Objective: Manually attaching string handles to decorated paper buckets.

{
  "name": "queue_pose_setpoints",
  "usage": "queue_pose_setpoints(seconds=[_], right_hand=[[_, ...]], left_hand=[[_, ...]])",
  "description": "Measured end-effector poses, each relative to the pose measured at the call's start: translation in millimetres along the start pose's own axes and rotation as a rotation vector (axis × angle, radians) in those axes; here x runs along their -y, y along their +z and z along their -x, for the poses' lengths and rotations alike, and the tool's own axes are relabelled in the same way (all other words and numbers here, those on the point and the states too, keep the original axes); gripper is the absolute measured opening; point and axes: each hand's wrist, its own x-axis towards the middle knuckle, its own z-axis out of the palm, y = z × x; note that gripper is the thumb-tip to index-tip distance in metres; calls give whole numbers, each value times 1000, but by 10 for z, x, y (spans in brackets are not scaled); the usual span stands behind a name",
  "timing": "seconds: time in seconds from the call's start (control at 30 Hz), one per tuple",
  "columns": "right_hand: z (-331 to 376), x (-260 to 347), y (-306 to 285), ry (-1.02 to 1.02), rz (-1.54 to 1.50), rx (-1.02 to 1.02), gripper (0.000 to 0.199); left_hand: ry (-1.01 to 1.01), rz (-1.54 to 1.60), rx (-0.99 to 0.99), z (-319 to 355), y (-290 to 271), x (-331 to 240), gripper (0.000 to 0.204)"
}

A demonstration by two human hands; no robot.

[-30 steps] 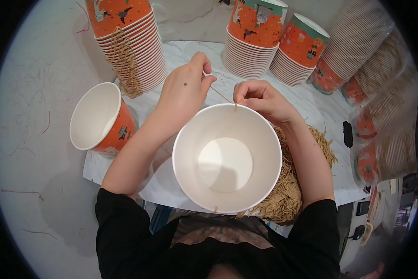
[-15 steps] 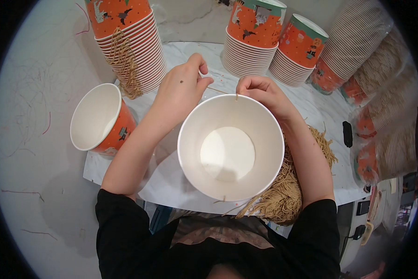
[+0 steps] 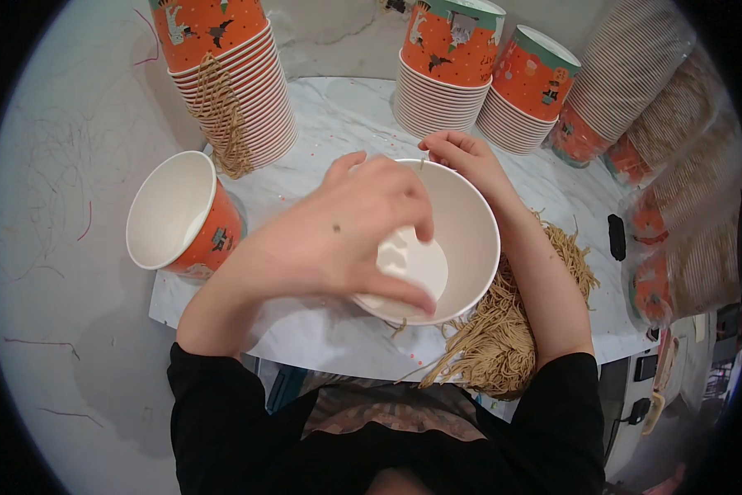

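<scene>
With the white-lined paper bucket [image 3: 474, 223] as the dial and twelve pointing away from the person, a loose pile of tan cord [image 3: 503, 363] lies at five o'clock by the table's near edge, under the right forearm, a spot probably chosen for easy reach. At six, a short cord end [image 3: 399, 328] shows at the near rim.

The bucket sits in front of the person, mouth up, so both sides of its wall can be reached. The left hand [image 3: 367, 227] comes in from nine o'clock, blurred, fingers spread and curved over the mouth; it looks to be gripping nothing, and whether it touches the rim I cannot tell. The right hand [image 3: 466, 157] is just past twelve, its thumb and fingertips pinched together at the far rim, apparently on the cord [image 3: 423, 165] there, likely to stop it slipping.

Past nine o'clock stands another bucket [image 3: 170, 210], set aside within reach. Farther off, a bucket stack [image 3: 263, 91] rises between ten and eleven, cord loops [image 3: 222, 115] hung down its side, perhaps against tangling. More stacks stand at twelve [image 3: 441, 103] and one [image 3: 519, 124], seemingly nested mouth-down to save room; plastic-wrapped ones [image 3: 635, 66] line two o'clock.
</scene>
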Motion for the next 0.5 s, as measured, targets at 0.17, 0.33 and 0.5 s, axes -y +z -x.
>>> queue_pose_setpoints(seconds=[0.17,0.33,0.5], right_hand=[[-20,-31,-40,5,-8,20,20],[11,-39,7,-33,-60,-22,18],[-52,-54,-102,-7,-85,-189,17]], left_hand=[[252,108,233,143,103,-112,40],[7,86,313,85,89,-115,33],[-166,-259,76,73,15,128,23]])
